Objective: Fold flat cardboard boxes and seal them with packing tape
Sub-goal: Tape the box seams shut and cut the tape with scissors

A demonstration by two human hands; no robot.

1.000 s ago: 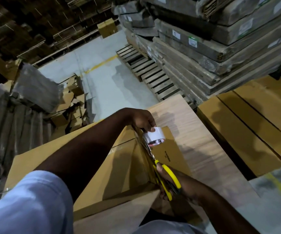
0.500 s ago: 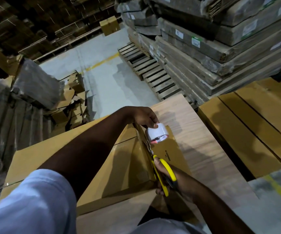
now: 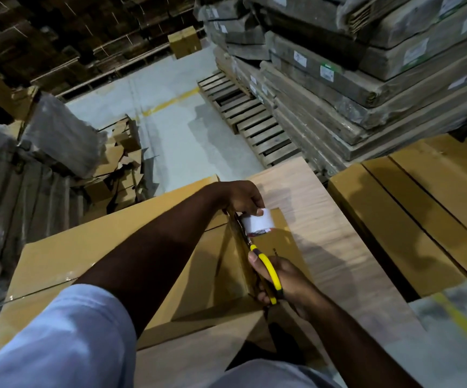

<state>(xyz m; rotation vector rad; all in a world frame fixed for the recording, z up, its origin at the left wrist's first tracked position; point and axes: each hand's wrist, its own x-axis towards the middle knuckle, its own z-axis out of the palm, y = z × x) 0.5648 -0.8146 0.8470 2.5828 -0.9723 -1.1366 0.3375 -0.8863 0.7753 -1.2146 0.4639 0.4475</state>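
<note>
Head view: left hand (image 3: 245, 198) grips tape roll (image 3: 257, 223) at cardboard box (image 3: 109, 247) right edge; right hand (image 3: 282, 281) clasps yellow scissors (image 3: 267, 271). Risk: blades near left fingers, tape strand may twist.

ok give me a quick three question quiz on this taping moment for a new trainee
1. True or false: the left hand holds the white roll of packing tape.
2. Which tool does the right hand grip? A) black marker B) yellow-handled scissors C) red box knife
3. Fill in: both hands work at the right edge of the brown cardboard ____.

Key: 1 true; 2 B; 3 box
</note>
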